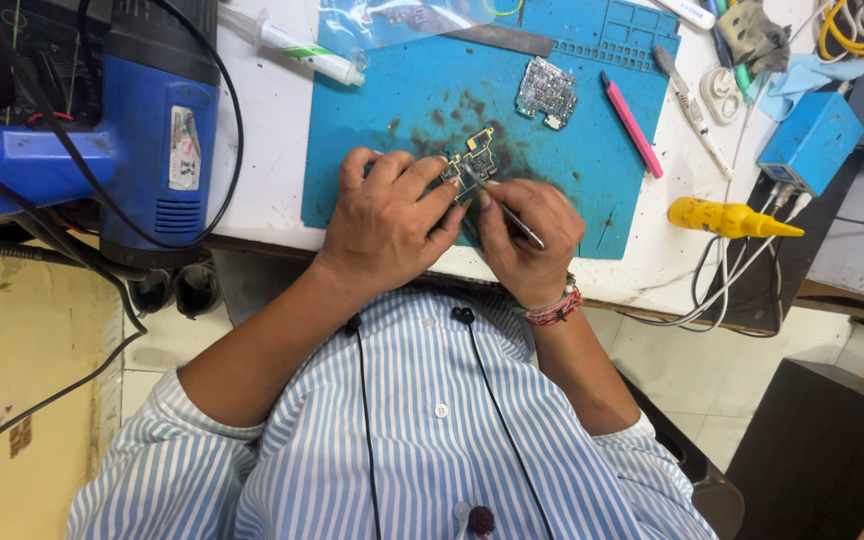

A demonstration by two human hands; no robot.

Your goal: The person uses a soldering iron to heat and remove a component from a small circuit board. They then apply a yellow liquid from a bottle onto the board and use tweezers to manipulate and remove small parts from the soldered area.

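Blue silicone covers the middle of your white desk (272,150): the stained work mat (432,90) is the landmark for everything else. Off the mat's left edge sits the big blue hot-air gun (152,120), its black cable looping beside it. Past the mat's right edge stands a small blue box (812,140) with white cables, and nearer you a yellow nozzle bottle (727,218) lies on its side. At the mat's top left corner lies a white syringe tube (302,45). On the mat's upper part rests a silver circuit board (546,92), with a pink pry tool (632,125) just to its right.

Near the mat's front edge, your left hand (387,220) has its fingers closed around a small gold-and-black circuit board (472,165), holding it against the mat. Your right hand (532,240) touches the left, fingers pinched shut on thin metal tweezers (512,220) whose tip meets that small board.
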